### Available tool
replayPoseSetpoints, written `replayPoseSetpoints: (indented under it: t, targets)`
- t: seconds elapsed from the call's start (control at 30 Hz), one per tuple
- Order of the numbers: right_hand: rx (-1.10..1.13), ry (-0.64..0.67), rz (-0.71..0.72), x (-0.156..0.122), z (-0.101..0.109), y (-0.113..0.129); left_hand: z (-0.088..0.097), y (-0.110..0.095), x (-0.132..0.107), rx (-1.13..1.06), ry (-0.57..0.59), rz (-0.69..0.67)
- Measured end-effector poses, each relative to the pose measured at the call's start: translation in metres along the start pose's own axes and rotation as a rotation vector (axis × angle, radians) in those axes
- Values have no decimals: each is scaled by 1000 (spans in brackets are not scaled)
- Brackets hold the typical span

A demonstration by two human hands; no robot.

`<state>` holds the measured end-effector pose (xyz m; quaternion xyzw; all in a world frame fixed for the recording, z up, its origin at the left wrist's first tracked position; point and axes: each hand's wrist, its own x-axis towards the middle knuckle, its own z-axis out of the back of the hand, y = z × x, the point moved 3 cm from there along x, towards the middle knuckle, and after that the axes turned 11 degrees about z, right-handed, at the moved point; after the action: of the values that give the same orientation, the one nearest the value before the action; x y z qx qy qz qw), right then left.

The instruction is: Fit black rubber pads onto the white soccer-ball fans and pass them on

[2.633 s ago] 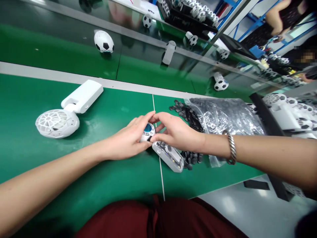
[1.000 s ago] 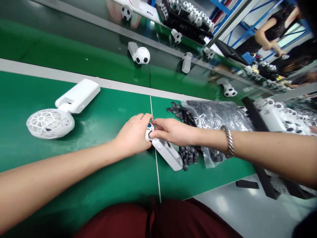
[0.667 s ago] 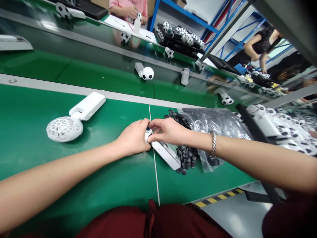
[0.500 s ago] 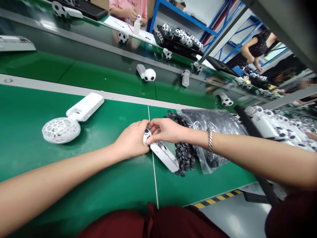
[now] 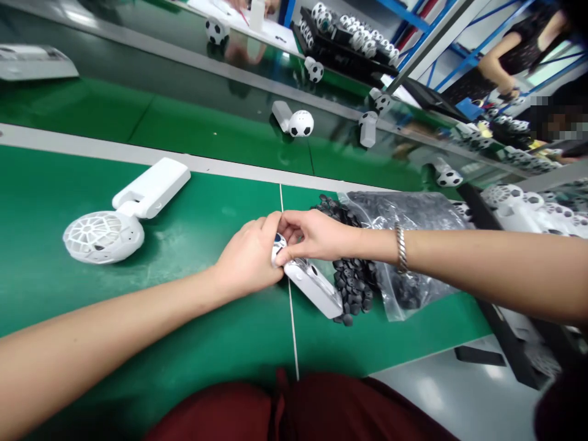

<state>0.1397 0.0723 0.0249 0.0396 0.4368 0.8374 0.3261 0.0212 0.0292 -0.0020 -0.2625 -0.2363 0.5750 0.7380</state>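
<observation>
My left hand (image 5: 250, 254) wraps round the ball-shaped head of a white handheld device with a soccer-ball pattern (image 5: 315, 289). Its handle slants down to the right over the green table. My right hand (image 5: 310, 236) is closed at the same head, thumb against its near side and fingers curled on top. Whatever lies between those fingers is hidden. Close to the handle is a pile of small black pieces (image 5: 353, 285), partly behind my right wrist. A clear plastic bag (image 5: 413, 214) with more black pieces lies under my right forearm.
A second white device with a web-like grille (image 5: 103, 236) lies at left. Beyond the pale strip (image 5: 220, 168), several soccer-ball devices (image 5: 301, 124) lie on a green belt. Full racks (image 5: 519, 205) stand at right. Co-workers' hands and arms (image 5: 498, 70) show at the back.
The view has tipped down and shifted, so the background sits higher and further right. Both hands stay at the ball head, with little change in their grip.
</observation>
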Motion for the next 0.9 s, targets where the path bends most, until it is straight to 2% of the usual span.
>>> replayPoseSetpoints:
  t: [0.1,0.23,0.3,0.4,0.57,0.63,0.7,0.77,0.83,0.9]
  targets:
    - [65,-101,-42,-3,-4,-4,2,1,-1,2,28,-20]
    - [240,-68,-149,-10,-3,-9,3,5,-4,-49,21,-26]
    - [254,-113,-132,-18,1,-7,2,8,-8,-98,-21,-15]
    - [135,-190,-40,-38,0,-1,0,12,-13,-157,-61,2]
    - [-123,-104,-10,-65,-27,1,-1,19,-15,-184,-130,32]
    - [-138,-116,-4,-65,-27,-2,-1,23,-15,-169,-192,19]
    - [-134,-133,-10,-58,-14,-3,2,29,-15,-165,-315,18]
    - [-162,-172,-30,-43,10,-3,3,33,-16,-159,-429,28]
    - [-228,-268,-51,-19,40,-3,2,35,-15,-134,-444,30]
    - [-298,-401,-61,12,67,-5,-2,37,-12,-102,-389,37]
